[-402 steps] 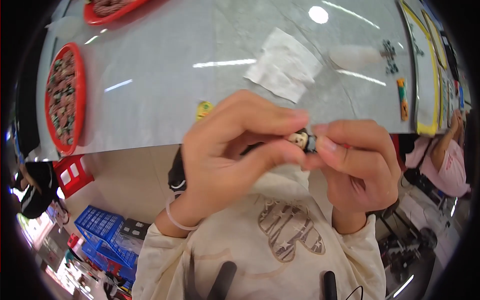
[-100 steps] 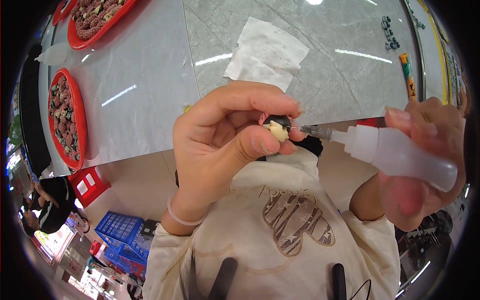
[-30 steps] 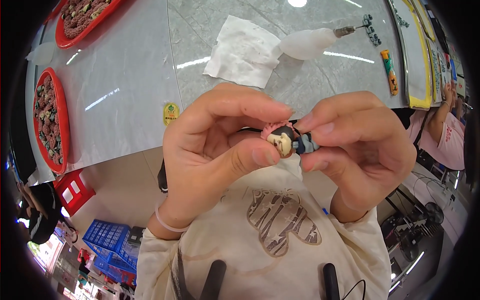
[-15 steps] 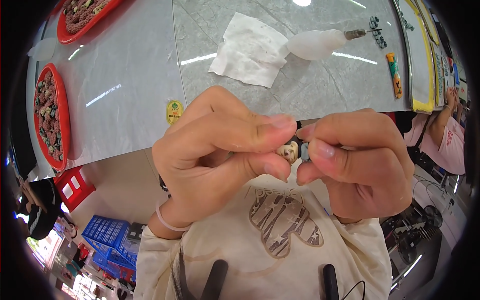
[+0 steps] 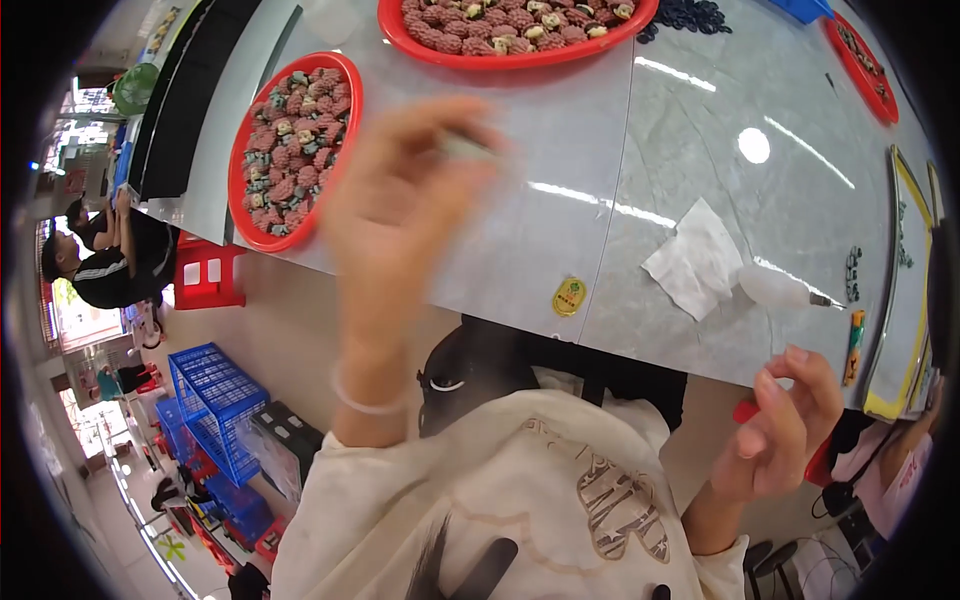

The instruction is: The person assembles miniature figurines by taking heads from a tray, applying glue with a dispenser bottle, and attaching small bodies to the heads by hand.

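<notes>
My left hand (image 5: 395,215) is raised over the left part of the table, beside an oval red tray (image 5: 352,125) heaped with small pink-brown, grey and cream pieces. Motion smears its fingers, which curl together around a small figurine (image 5: 466,147), now only a greyish blur at the fingertips. Off the table's front edge, to the right, my right hand (image 5: 775,435) holds nothing, its fingers loosely bent and apart.
Another heaped red tray (image 5: 515,60) stands at the back. On the right lie a white paper sheet (image 5: 690,265), a white squeeze bottle (image 5: 775,287) with a thin tip, small grey pieces (image 5: 853,273) and an orange-green tube (image 5: 855,345). Blue crates (image 5: 215,400) stand on the floor at left.
My hands have parted. The left has swung left and up toward the red tray with the figurine; the right has let go and dropped to the right. The whole view has turned left.
</notes>
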Demonstrator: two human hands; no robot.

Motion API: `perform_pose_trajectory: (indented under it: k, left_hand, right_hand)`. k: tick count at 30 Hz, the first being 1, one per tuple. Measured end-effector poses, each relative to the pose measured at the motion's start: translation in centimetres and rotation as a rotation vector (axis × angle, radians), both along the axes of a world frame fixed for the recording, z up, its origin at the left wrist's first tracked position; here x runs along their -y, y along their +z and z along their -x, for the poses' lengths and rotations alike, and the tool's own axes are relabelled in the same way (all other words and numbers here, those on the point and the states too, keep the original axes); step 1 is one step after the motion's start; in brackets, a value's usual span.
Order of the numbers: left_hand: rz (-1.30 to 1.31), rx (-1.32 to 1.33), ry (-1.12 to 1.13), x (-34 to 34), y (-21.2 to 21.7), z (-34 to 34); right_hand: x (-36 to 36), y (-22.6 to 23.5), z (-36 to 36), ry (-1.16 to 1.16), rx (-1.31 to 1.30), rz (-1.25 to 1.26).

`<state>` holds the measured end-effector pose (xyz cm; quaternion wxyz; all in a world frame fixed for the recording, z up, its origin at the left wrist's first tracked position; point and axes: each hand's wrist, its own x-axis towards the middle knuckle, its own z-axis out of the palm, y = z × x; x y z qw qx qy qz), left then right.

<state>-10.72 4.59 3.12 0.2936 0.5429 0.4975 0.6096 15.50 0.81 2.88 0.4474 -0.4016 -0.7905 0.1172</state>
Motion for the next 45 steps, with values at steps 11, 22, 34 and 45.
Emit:
perform_pose_trajectory:
  k: [11, 22, 34, 45]
  left_hand:
    - [0.627, -1.229, 0.439, -3.1, 5.4, 9.9]
    - [-0.005, -1.111, -0.208, -16.9, 1.8, 1.4]
    - [0.133, -0.065, -0.384, -10.1, 3.8, 0.7]
    - [0.599, 0.964, -0.607, 1.3, 0.6, -5.9]
  right_hand:
    - [-0.6, -0.7, -2.2, -0.158, -0.106, 0.094]
    - [-0.8, 0.0, -2.4, -0.092, -0.195, 0.155]
    - [-3.6, -0.3, -1.0, -0.194, -0.280, 0.288]
    - [-3.4, -1.0, -0.8, -0.023, -0.499, 0.550]
